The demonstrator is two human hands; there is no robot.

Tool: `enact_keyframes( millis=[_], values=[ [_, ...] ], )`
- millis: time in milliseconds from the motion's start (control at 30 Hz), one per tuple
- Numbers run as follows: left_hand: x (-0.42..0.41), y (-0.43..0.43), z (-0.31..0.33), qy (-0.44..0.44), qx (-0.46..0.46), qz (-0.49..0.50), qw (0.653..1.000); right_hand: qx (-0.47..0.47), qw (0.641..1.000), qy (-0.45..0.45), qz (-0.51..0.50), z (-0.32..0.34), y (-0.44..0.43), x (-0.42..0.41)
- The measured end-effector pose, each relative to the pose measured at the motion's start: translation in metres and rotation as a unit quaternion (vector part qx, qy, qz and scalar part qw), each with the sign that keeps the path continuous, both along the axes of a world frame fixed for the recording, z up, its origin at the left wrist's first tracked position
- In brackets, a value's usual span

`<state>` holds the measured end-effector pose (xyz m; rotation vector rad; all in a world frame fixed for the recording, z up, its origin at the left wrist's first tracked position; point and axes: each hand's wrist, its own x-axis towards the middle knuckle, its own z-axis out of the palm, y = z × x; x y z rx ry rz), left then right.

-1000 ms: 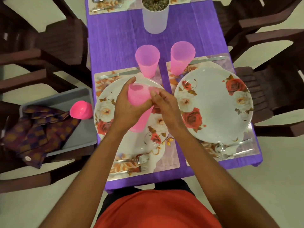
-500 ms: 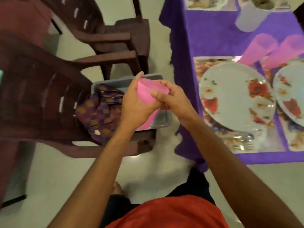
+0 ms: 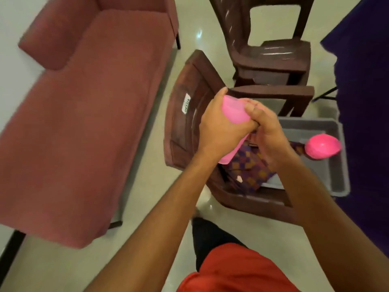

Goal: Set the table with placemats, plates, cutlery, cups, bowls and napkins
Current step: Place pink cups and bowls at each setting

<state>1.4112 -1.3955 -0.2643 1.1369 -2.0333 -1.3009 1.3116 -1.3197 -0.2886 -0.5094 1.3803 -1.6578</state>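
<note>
- Looking down past a red shirt (image 3: 237, 270) and one dark trouser leg (image 3: 208, 239), both forearms reach forward over a pale glossy floor (image 3: 147, 260).
- Left hand (image 3: 219, 131): fingers and thumb are wrapped round the body of the pink cup (image 3: 233, 114), which is held tilted in the air, mouth up and away from the person.
- Right hand (image 3: 267, 135): fingers are curled over the cup's rim and grasp it, touching the left hand.
- Both hands and the cup stand in front of a dark brown chair (image 3: 185, 123) and hide part of its seat.
- Napkins (image 3: 250, 167): a patterned purple and orange cloth bundle lies below the hands, partly covered by them, at the near left end of a grey tub (image 3: 328, 131).
- The tub rests on the chair's seat, between its armrests.
- A second pink cup (image 3: 323, 147) lies on its side inside the tub, to the right of the hands and apart from them.
- A purple tablecloth (image 3: 366, 102) hangs just beside the tub on the right edge.
- Behind the first chair stands another brown chair (image 3: 273, 55).
- Far left: a reddish sofa (image 3: 94, 102), well apart from the chairs.
</note>
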Motion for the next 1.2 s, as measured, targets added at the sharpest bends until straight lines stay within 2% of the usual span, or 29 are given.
enact_keyframes(
  millis=[133,333,633,733,900,1033,1200],
  values=[
    [-0.033,-0.076,0.001,-0.017,-0.009,-0.058,0.998,0.013,0.998,0.029,-0.055,-0.002,-0.068,-0.025],
    [-0.095,-0.195,-0.013,-0.054,0.012,-0.161,0.985,0.019,0.989,0.013,-0.149,-0.016,-0.169,-0.070],
    [-0.211,-0.335,-0.024,-0.026,0.105,-0.294,0.950,0.028,0.944,-0.063,-0.322,-0.024,-0.290,-0.163],
    [-0.267,-0.382,-0.033,-0.054,0.110,-0.326,0.938,0.042,0.923,-0.084,-0.373,-0.029,-0.336,-0.201],
    [-0.383,-0.475,-0.043,-0.078,0.082,-0.445,0.888,0.036,0.885,-0.129,-0.445,-0.031,-0.417,-0.280],
    [-0.466,-0.547,-0.035,-0.104,0.029,-0.514,0.851,0.024,0.850,-0.166,-0.500,-0.020,-0.494,-0.341],
    [-0.547,-0.623,-0.018,-0.125,-0.013,-0.582,0.804,0.002,0.823,-0.172,-0.541,-0.014,-0.569,-0.404]
  ],
)
